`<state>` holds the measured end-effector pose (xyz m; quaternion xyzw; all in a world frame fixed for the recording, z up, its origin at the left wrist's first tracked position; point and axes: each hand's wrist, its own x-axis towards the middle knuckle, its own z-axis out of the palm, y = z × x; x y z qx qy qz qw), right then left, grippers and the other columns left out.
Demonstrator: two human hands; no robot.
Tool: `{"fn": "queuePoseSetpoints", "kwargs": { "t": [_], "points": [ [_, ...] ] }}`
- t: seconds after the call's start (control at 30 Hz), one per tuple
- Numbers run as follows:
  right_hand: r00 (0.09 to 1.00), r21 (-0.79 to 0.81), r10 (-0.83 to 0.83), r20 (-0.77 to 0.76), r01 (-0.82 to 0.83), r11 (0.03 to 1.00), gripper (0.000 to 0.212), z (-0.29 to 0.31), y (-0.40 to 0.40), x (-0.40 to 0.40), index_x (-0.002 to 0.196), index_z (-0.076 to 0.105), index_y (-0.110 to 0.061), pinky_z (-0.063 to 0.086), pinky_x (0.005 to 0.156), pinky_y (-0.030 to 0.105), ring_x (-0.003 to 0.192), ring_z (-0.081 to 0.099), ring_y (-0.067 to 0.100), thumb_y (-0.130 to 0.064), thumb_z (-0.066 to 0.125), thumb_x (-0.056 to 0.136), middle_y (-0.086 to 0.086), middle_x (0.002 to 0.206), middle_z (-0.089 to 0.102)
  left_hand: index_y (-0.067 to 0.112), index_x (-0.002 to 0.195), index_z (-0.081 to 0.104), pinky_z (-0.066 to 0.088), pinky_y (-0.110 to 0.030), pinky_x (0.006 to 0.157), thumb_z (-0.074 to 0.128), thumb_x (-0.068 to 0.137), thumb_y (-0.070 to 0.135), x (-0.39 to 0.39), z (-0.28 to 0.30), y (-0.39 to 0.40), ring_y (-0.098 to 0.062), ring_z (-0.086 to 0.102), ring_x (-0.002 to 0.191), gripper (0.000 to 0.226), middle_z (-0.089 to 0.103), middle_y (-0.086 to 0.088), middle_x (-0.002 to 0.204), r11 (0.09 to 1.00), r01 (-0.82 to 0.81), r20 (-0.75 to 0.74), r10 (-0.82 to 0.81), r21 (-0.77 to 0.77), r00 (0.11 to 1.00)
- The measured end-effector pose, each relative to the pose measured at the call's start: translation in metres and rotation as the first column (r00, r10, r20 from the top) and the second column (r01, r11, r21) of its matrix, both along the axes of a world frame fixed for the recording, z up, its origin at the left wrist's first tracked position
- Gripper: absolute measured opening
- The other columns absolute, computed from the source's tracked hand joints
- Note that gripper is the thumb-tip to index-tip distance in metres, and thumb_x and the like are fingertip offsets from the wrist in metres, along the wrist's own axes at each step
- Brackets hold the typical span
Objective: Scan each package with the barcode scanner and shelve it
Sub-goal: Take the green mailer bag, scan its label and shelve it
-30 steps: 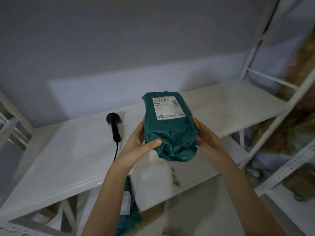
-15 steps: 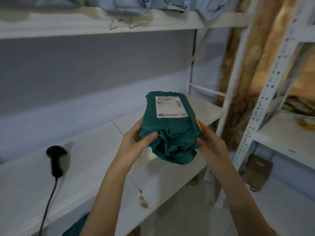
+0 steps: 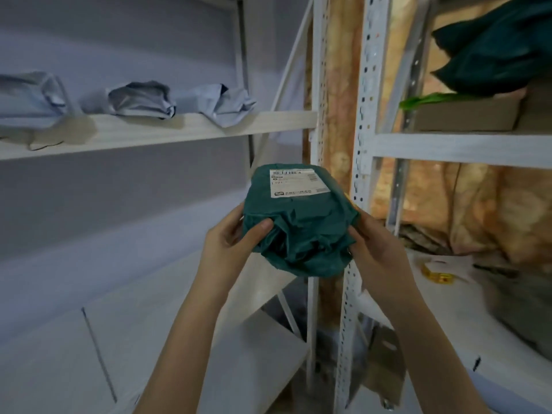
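A dark green plastic-wrapped package (image 3: 301, 228) with a white barcode label (image 3: 295, 182) on its top face is held up in front of me. My left hand (image 3: 230, 237) grips its left side, thumb on the crumpled near end. My right hand (image 3: 376, 246) grips its right side. The package hangs in the air above the right end of the white lower shelf (image 3: 167, 324), close to the perforated shelf posts (image 3: 358, 174). The barcode scanner is out of view.
Several grey-white mailer bags (image 3: 140, 100) lie on the upper left shelf (image 3: 167, 130). The right rack carries a dark green package (image 3: 495, 46) on a cardboard box (image 3: 466, 115), and a small yellow item (image 3: 439, 274) on its lower shelf.
The view has swung right and up: the scanner and its cable have left the frame, and the right rack has come into view. Both hands keep the same grip on the green package.
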<state>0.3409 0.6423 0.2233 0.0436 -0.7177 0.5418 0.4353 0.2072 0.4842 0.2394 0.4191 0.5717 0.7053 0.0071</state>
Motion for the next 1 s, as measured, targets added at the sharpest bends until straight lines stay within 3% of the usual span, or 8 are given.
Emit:
{"fn": "queuePoseSetpoints", "kwargs": {
  "t": [0.1, 0.23, 0.4, 0.5, 0.63, 0.73, 0.9, 1.0],
  "points": [
    [0.999, 0.028, -0.015, -0.040, 0.017, 0.999, 0.038, 0.015, 0.017, -0.016, 0.133, 0.043, -0.014, 0.046, 0.081, 0.005, 0.105, 0.056, -0.012, -0.017, 0.036, 0.095, -0.018, 0.116, 0.059, 0.021, 0.111, 0.066, 0.049, -0.005, 0.063, 0.065, 0.064, 0.039, -0.015, 0.022, 0.026, 0.010, 0.067, 0.081, 0.050, 0.072, 0.030, 0.082, 1.000, -0.014, -0.055, 0.015, 0.027, 0.998],
    [0.997, 0.055, -0.006, -0.076, 0.011, 0.998, 0.038, 0.032, 0.038, -0.045, 0.134, 0.040, -0.008, 0.046, 0.082, 0.010, 0.103, 0.056, -0.008, -0.016, 0.031, 0.098, -0.006, 0.117, 0.055, 0.033, 0.098, 0.067, 0.050, -0.006, 0.066, 0.067, 0.064, 0.044, -0.045, 0.045, 0.053, 0.007, 0.068, 0.086, 0.036, 0.073, 0.027, 0.087, 0.999, -0.008, -0.105, 0.013, 0.050, 0.994],
    [0.987, 0.085, -0.082, -0.141, 0.095, 0.992, 0.032, 0.066, 0.067, -0.085, 0.120, 0.045, -0.030, 0.041, 0.079, 0.000, 0.100, 0.053, -0.019, -0.011, 0.030, 0.101, -0.020, 0.113, 0.054, 0.040, 0.091, 0.068, 0.048, -0.003, 0.065, 0.064, 0.069, 0.041, -0.081, 0.076, 0.087, 0.011, 0.066, 0.084, 0.022, 0.072, 0.029, 0.084, 0.995, 0.002, -0.205, 0.018, 0.098, 0.979],
    [0.974, 0.057, -0.111, -0.200, 0.125, 0.991, 0.031, 0.090, 0.085, -0.111, 0.116, 0.049, -0.029, 0.041, 0.078, 0.000, 0.096, 0.055, -0.018, -0.012, 0.029, 0.101, -0.019, 0.109, 0.057, 0.038, 0.096, 0.066, 0.048, -0.003, 0.067, 0.061, 0.072, 0.043, -0.101, 0.099, 0.110, 0.010, 0.066, 0.089, 0.025, 0.072, 0.029, 0.088, 0.993, 0.015, -0.258, 0.017, 0.121, 0.966],
    [0.944, -0.041, -0.152, -0.292, 0.146, 0.988, 0.031, 0.117, 0.110, -0.147, 0.125, 0.053, -0.019, 0.047, 0.095, 0.022, 0.109, 0.057, 0.000, -0.025, 0.034, 0.101, -0.004, 0.118, 0.062, 0.035, 0.100, 0.063, 0.048, -0.003, 0.068, 0.057, 0.079, 0.040, -0.122, 0.124, 0.144, 0.010, 0.065, 0.090, 0.022, 0.071, 0.031, 0.090, 0.990, 0.020, -0.315, 0.026, 0.142, 0.949],
    [0.931, -0.166, -0.165, -0.325, 0.115, 0.979, 0.040, 0.134, 0.131, -0.177, 0.127, 0.054, -0.026, 0.044, 0.103, 0.038, 0.117, 0.055, 0.007, -0.036, 0.042, 0.091, -0.006, 0.127, 0.060, 0.034, 0.103, 0.062, 0.047, -0.002, 0.068, 0.057, 0.088, 0.030, -0.138, 0.134, 0.169, 0.013, 0.063, 0.090, 0.016, 0.069, 0.034, 0.088, 0.978, -0.037, -0.304, 0.101, 0.208, 0.947],
    [0.928, -0.329, -0.086, -0.363, -0.041, 0.943, 0.036, 0.152, 0.167, -0.236, 0.128, 0.052, -0.020, 0.045, 0.095, 0.031, 0.116, 0.055, 0.014, -0.026, 0.045, 0.094, -0.001, 0.126, 0.060, 0.024, 0.117, 0.060, 0.050, -0.012, 0.079, 0.054, 0.093, 0.031, -0.161, 0.144, 0.212, 0.003, 0.063, 0.101, 0.025, 0.068, 0.018, 0.104, 0.930, -0.233, -0.324, 0.323, 0.286, 0.889],
    [0.930, -0.327, -0.041, -0.366, -0.087, 0.941, 0.023, 0.156, 0.193, -0.272, 0.107, 0.059, -0.033, 0.048, 0.073, 0.014, 0.096, 0.061, -0.004, -0.019, 0.042, 0.098, -0.020, 0.100, 0.067, 0.019, 0.120, 0.058, 0.051, -0.026, 0.086, 0.050, 0.096, 0.033, -0.178, 0.148, 0.233, -0.007, 0.062, 0.104, 0.029, 0.066, 0.007, 0.110, 0.885, -0.372, -0.360, 0.456, 0.280, 0.814]
  ]
}}
